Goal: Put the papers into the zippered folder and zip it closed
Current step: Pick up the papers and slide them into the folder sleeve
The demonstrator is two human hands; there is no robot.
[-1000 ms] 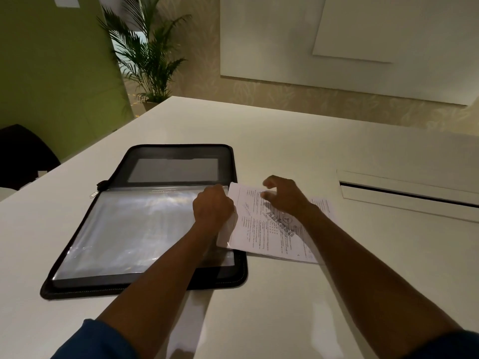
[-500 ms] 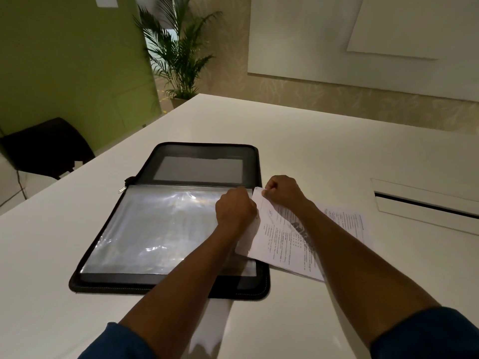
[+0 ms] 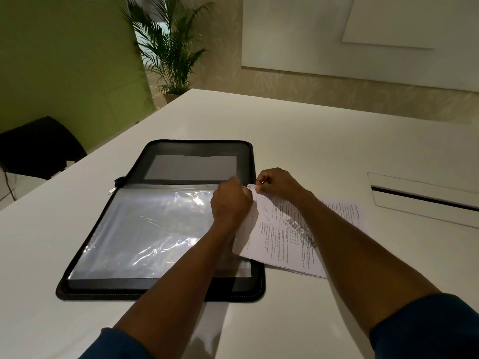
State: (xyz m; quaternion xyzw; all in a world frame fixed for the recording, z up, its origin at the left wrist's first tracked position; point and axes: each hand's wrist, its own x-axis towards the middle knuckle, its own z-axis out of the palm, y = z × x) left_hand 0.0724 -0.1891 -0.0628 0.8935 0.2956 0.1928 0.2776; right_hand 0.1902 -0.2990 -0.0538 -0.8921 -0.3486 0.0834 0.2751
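Both hands pinched: left hand (image 3: 230, 200) held sleeve (image 3: 155, 229) edge, right hand (image 3: 274, 183) papers (image 3: 285, 229) corner; sheets could've snagged w/ sleeve mouth shut.

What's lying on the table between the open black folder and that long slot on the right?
In the head view, the printed papers lie between the folder and the slot, overlapping the folder's right edge, with the right hand pinching their corner.

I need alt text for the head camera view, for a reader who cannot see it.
Two hands work at the right edge of an open black zippered folder on a white table: the right hand pinches the top corner of printed papers, and the left hand is curled at the clear plastic sleeve.
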